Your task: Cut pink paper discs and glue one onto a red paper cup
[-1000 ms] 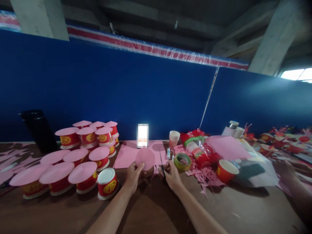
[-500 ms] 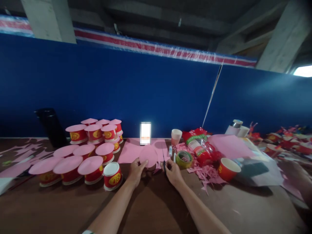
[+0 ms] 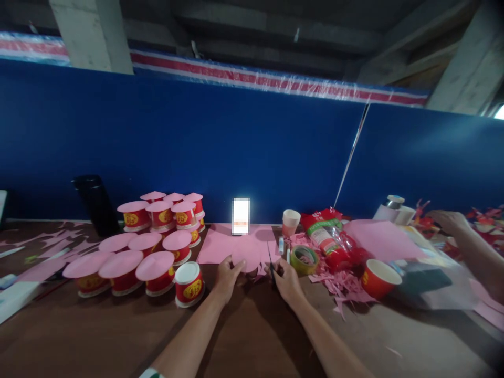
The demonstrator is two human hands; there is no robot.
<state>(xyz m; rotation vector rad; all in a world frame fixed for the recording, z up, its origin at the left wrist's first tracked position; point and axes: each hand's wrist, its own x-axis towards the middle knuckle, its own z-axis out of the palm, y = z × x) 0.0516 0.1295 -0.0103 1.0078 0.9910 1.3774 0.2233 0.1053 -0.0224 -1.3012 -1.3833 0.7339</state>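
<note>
Pinched between the thumb and fingers of my left hand (image 3: 229, 278) is a round pink paper disc (image 3: 244, 254). My right hand (image 3: 286, 278) is closed on dark scissors (image 3: 271, 260), whose blades point away from me, just right of the disc. Beneath and behind the disc lies a pink paper sheet (image 3: 216, 244) on the brown table (image 3: 252, 336). To the left stand several red cups with pink discs on top (image 3: 155, 266). One upturned red cup (image 3: 189, 286) beside them has a bare white top.
A bright screen (image 3: 240, 216) stands behind the sheet. Rightward are green tape (image 3: 304, 261), a red bag (image 3: 328, 239), pink shreds (image 3: 346, 286) and an open red cup (image 3: 380, 279). Another person's arm (image 3: 478, 257) reaches in at far right. A black bottle (image 3: 94, 205) stands left.
The view has shifted, so most things sit slightly further right. Another person's arm has come into view at the far right. Both my hands keep their holds.
</note>
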